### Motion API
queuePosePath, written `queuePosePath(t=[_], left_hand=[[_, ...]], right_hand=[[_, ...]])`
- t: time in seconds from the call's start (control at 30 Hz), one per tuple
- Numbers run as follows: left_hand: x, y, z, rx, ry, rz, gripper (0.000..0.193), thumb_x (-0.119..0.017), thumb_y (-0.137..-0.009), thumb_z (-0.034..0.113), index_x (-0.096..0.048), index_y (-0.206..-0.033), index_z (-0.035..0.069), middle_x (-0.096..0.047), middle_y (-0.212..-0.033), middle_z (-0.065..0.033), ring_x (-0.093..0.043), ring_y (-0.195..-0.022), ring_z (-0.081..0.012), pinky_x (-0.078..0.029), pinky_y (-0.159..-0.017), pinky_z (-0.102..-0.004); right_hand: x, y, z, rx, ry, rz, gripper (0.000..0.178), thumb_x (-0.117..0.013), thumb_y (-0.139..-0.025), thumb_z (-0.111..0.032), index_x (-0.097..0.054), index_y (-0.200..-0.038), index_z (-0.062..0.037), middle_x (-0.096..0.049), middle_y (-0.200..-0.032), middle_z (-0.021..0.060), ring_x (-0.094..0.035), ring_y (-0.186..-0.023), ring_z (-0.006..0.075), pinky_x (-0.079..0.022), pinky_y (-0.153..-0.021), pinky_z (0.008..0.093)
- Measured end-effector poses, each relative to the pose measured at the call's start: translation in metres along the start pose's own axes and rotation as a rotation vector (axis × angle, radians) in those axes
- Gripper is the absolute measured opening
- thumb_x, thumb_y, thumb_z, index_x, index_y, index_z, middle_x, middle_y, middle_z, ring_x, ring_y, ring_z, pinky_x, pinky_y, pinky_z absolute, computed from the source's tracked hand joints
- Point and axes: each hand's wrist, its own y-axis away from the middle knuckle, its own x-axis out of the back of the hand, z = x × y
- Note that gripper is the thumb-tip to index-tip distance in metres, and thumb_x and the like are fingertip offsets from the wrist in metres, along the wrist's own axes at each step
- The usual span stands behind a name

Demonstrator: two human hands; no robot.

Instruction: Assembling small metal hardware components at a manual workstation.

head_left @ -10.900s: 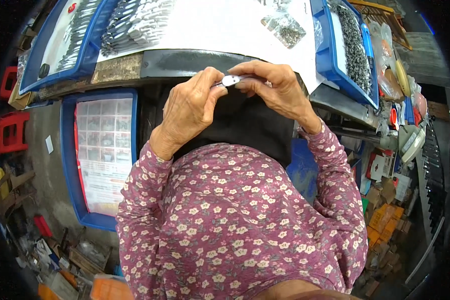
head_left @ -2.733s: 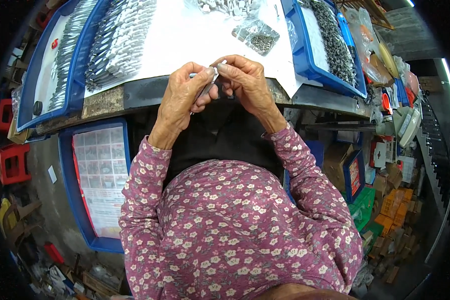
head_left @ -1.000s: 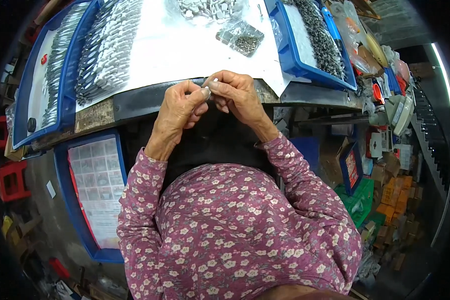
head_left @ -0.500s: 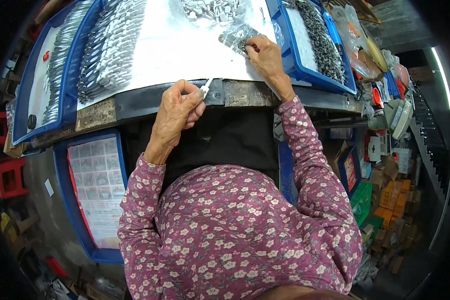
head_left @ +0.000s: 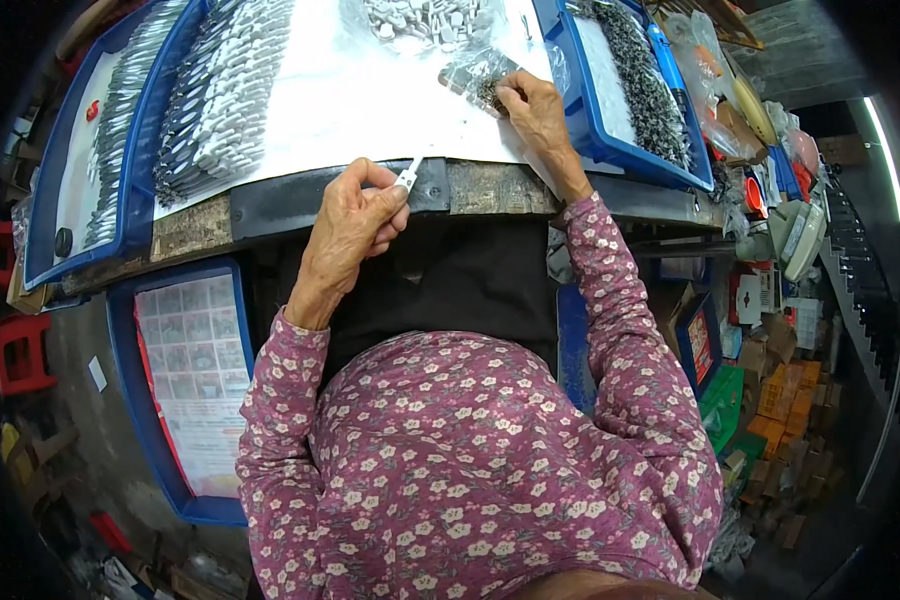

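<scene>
My left hand [head_left: 345, 225], at the front edge of the workbench [head_left: 350, 130], pinches a small white plastic piece [head_left: 407, 178] with a narrow tip pointing away from me. Farther off to the right, my right hand [head_left: 538, 115] reaches over a small heap of tiny brownish metal-looking parts [head_left: 489, 93]. Its thumb and forefinger are pressed together at the heap's edge; whatever is between them is too small to make out. The heap rests on a clear plastic sheet or bag [head_left: 457, 78]. Behind it lies a pile of loose white and grey pieces [head_left: 425, 22].
Rows of white and black pieces [head_left: 235, 95] are stacked on the left. Beyond them stands a blue tray [head_left: 135, 190] of slim dark pieces. A blue tray [head_left: 610, 150] at the right holds many small dark parts. Another blue tray [head_left: 185, 510] sits below the bench.
My right hand has shifted slightly, its fingertips still by the heap of tiny parts. My left hand has turned a little, so more of the white piece shows.
</scene>
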Motion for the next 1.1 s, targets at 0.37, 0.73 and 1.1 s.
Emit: queuePosePath(t=[0.37, 0.73, 1.1], left_hand=[[-0.004, -0.002, -0.002, -0.033, -0.057, 0.053, 0.015, -0.055, -0.084, 0.018, -0.046, -0.088, 0.007, -0.051, -0.063, 0.0011, -0.038, -0.048, -0.0017, -0.027, -0.04, -0.0146], [-0.01, -0.007, -0.007, -0.171, -0.238, 0.153, 0.013, -0.053, -0.081, 0.01, -0.047, -0.082, -0.001, -0.055, -0.058, -0.0041, -0.049, -0.05, -0.0077, -0.039, -0.046, -0.021], [-0.012, -0.008, -0.008, -0.225, -0.365, 0.229, 0.013, -0.052, -0.08, 0.01, -0.047, -0.081, -0.002, -0.054, -0.056, -0.0076, -0.052, -0.052, -0.0115, -0.041, -0.049, -0.0264]], right_hand=[[0.018, 0.01, -0.043, -0.151, -0.561, -0.136, 0.014, -0.057, -0.081, -0.012, -0.061, -0.08, 0.0023, -0.053, -0.064, -0.0002, -0.043, -0.056, 0.0047, -0.034, -0.05, 0.0184], [-0.009, 0.059, -0.115, 0.058, -0.566, -0.169, 0.006, -0.059, -0.08, -0.003, -0.06, -0.085, 0.0002, -0.052, -0.078, -0.0011, -0.048, -0.066, 0.0033, -0.038, -0.056, 0.0168], [-0.019, 0.068, -0.122, 0.097, -0.46, -0.102, 0.004, -0.06, -0.077, 0.001, -0.059, -0.081, -0.0001, -0.052, -0.077, 0.0012, -0.049, -0.065, 0.0059, -0.039, -0.057, 0.0186]])
